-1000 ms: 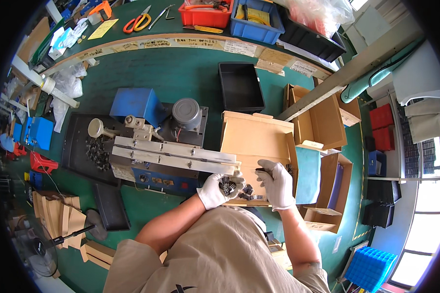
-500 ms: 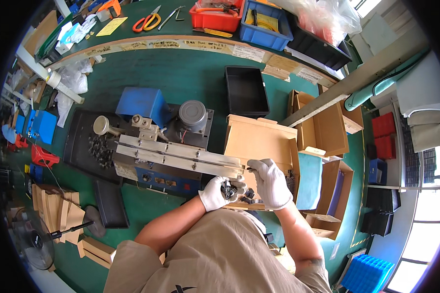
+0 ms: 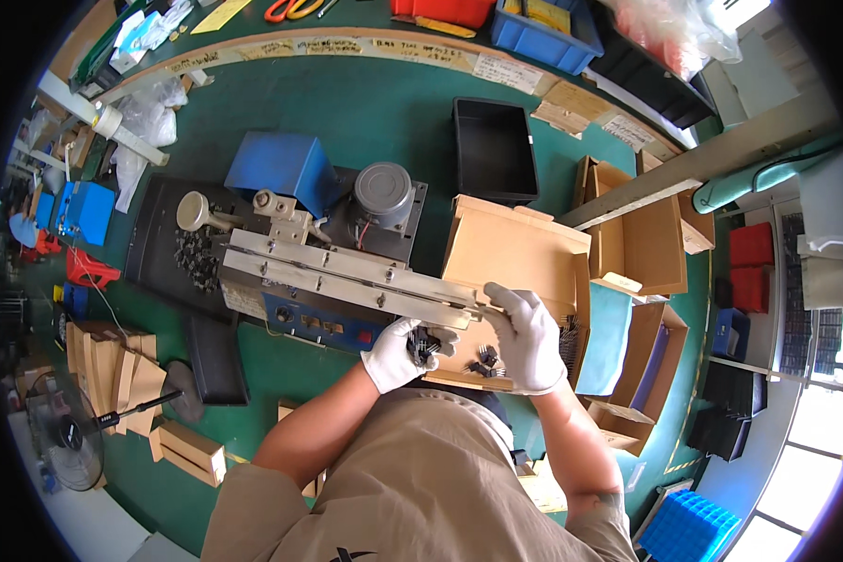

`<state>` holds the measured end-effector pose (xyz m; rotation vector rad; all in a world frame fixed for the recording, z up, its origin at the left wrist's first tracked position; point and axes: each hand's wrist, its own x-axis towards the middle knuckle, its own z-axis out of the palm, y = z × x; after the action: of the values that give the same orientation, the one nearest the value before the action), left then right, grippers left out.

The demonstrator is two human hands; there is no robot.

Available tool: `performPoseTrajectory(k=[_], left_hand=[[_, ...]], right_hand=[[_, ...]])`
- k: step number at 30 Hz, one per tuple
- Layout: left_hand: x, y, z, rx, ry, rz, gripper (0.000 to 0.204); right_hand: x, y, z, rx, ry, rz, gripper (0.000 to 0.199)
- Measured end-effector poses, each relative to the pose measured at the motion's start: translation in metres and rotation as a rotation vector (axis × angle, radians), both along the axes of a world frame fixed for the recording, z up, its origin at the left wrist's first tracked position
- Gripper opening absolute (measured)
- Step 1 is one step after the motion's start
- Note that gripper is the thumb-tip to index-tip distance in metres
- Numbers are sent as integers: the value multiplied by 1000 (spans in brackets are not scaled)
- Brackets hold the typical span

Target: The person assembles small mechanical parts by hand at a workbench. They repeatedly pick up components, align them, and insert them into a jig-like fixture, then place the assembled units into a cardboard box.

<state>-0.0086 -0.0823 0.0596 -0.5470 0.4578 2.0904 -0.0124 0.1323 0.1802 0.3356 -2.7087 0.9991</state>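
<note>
My left hand (image 3: 390, 360), in a white glove, is closed around several small black parts with metal pins (image 3: 423, 347), below the end of a metal rail. The long double rail (image 3: 347, 277) belongs to a bench machine and slopes down to the right. At its right end is my gloved right hand (image 3: 528, 345), thumb and fingers bent together by the rail tip; whatever they pinch is too small to make out. Beneath the hands an open cardboard box (image 3: 510, 245) holds loose black parts (image 3: 485, 361), with more along its right side.
The machine has a blue housing (image 3: 281, 170) and a grey round motor (image 3: 384, 192). Left of it, a black tray (image 3: 159, 253) holds a heap of black parts. A black bin (image 3: 496, 150) stands behind the box. Cardboard boxes (image 3: 642, 234) and a slanting post (image 3: 665, 197) are at right.
The view has shifted, so the bench things sit higher and further right. My right hand stays by the rail end, its fingers slightly rearranged. My left hand still holds the black parts.
</note>
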Motion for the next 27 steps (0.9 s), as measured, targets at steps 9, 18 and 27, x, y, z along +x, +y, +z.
performPoseTrajectory(k=[9, 18, 27], left_hand=[[24, -13, -5, 12, 3, 101, 41], [19, -29, 30, -169, -72, -70, 45], [-9, -90, 44, -283, -1, -476, 49]], right_hand=[[45, 26, -16, -319, -384, 145, 10], [170, 24, -187, -205, -1132, -291, 39], [150, -72, -321, -1246, -1042, -1183, 35]])
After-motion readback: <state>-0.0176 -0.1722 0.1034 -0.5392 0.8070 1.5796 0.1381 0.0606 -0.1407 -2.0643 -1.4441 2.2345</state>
